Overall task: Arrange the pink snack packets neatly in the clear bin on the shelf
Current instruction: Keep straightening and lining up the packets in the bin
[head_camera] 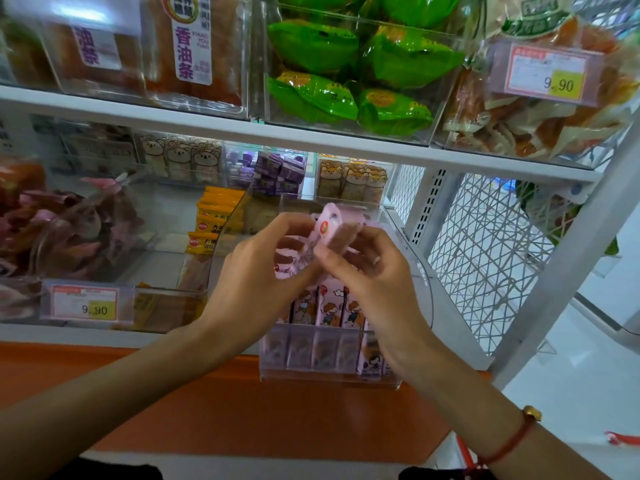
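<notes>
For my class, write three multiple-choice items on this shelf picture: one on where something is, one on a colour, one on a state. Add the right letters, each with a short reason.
1. Where do the upright pink packets stand?
A. In the clear bin at the shelf's front edge
B. On the floor
C. On the upper shelf

2. What colour are the packets in the upper middle bin?
A. Blue
B. Green
C. Black

3. What are the hands doing?
A. Both hang idle
B. One pushes the bin
C. Both hold pink packets above the bin

Answers:
1 A, they stand in a row behind its clear front wall.
2 B, bright green wrappers fill that bin.
3 C, the left hand and right hand pinch the held packets.
</notes>
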Available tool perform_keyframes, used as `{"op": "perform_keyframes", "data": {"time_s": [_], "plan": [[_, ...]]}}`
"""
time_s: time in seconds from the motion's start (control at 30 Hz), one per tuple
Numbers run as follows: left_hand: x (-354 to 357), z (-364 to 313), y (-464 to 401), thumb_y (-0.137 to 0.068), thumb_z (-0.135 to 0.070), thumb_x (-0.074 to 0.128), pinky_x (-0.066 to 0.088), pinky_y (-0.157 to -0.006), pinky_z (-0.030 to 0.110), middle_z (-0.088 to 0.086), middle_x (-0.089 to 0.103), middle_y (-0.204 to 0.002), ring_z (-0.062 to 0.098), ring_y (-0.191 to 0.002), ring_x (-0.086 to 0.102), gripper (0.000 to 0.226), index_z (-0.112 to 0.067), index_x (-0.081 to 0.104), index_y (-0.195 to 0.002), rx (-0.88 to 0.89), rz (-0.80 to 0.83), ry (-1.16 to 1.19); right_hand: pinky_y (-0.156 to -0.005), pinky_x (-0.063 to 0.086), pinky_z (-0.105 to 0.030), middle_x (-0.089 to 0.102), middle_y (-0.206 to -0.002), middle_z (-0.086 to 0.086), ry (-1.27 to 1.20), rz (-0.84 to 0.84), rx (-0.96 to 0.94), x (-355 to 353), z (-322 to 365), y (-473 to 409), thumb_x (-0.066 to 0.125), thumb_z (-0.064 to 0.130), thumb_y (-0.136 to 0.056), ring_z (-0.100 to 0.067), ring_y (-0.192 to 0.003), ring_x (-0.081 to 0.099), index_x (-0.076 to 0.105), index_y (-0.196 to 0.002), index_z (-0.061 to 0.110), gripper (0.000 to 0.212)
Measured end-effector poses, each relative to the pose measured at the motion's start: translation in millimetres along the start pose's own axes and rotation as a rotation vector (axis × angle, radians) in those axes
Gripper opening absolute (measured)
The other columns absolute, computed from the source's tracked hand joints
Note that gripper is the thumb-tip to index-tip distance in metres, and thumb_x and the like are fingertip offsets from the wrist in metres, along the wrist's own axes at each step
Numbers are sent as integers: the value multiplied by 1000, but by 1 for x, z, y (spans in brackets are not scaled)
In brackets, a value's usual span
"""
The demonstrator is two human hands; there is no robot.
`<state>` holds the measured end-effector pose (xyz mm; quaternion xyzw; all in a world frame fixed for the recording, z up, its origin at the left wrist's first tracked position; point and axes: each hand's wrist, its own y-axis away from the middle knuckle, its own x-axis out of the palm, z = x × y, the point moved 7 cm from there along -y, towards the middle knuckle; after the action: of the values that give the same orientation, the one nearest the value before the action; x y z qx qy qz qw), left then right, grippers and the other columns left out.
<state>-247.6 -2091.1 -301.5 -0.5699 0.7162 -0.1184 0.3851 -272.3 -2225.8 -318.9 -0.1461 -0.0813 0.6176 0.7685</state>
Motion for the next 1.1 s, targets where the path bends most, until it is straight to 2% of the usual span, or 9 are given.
{"op": "perform_keyframes", "data": {"time_s": [0.13, 0.27, 0.37, 0.53, 0.7, 0.77, 0.9, 0.97, 1.1], "plan": [[6, 10, -3, -74, -53, 57, 52, -67, 11, -26, 69, -95, -5, -87, 66, 34, -42, 59, -106, -184, 69, 225, -68, 51, -13, 71, -94, 16, -11, 47, 85, -3, -5, -4, 66, 35, -84, 1, -86, 66, 63, -107, 29, 24], [15, 23, 0, -75, -51, 57, 51, -58, 12, -2, 72, -84, 7, -74, 68, 32, -33, 69, -99, -336, 139, 363, -70, 47, -20, 72, -84, 16, -23, 69, 194, -4, -14, -3, 64, 37, -85, 1, -76, 68, 62, -110, 24, 29], [17, 24, 0, -72, -53, 58, 52, -59, 13, -1, 73, -85, 15, -79, 69, 34, -33, 69, -98, -336, 152, 369, -76, 48, -25, 72, -93, 9, -27, 76, 215, -2, -16, -3, 62, 36, -88, -4, -84, 68, 60, -118, 27, 32], [11, 14, -5, -72, -50, 59, 53, -71, 11, -24, 70, -96, -2, -89, 67, 33, -44, 58, -104, -202, 122, 265, -95, 48, -35, 66, -112, 2, -62, 143, 151, 2, -10, -6, 56, 20, -93, -11, -102, 64, 50, -126, 41, 39], [4, 4, -4, -82, -28, 66, 48, -96, 20, -19, 64, -117, -2, -112, 58, 42, -31, 57, -123, -45, 82, 149, -99, 48, -42, 68, -112, -3, -128, 120, 48, -6, 3, -7, 65, 1, -83, -20, -109, 62, 55, -112, 28, 40], [3, 1, -3, -84, -27, 65, 47, -95, 21, -19, 64, -118, 0, -112, 58, 42, -31, 57, -124, -14, 75, 113, -99, 48, -43, 67, -113, -3, -141, 114, 58, -7, 2, -6, 72, 9, -78, -18, -109, 62, 55, -112, 25, 41], [-2, -4, -1, -78, -46, 63, 43, -86, 10, -31, 58, -110, -5, -104, 55, 40, -48, 53, -117, 26, -5, -45, -84, 56, -34, 68, -107, 2, 26, 78, 97, -7, 0, -2, 65, 59, -64, -12, -93, 68, 56, -117, 22, 66], [-1, -11, 0, -77, -44, 66, 41, -84, 14, -32, 52, -106, -3, -99, 50, 41, -46, 53, -115, 95, -13, -195, -69, 56, -25, 71, -94, 0, 58, 44, 90, -8, 1, 0, 58, 63, -73, -15, -80, 70, 60, -109, 19, 57], [5, -17, 0, -78, -53, 62, 36, -88, 14, -27, 48, -115, -1, -110, 44, 46, -40, 54, -122, 130, 37, -256, -66, 57, -22, 73, -84, -2, 26, -23, 78, -19, 5, -2, 63, 33, -87, -14, -74, 71, 62, -100, 15, 22]]}}
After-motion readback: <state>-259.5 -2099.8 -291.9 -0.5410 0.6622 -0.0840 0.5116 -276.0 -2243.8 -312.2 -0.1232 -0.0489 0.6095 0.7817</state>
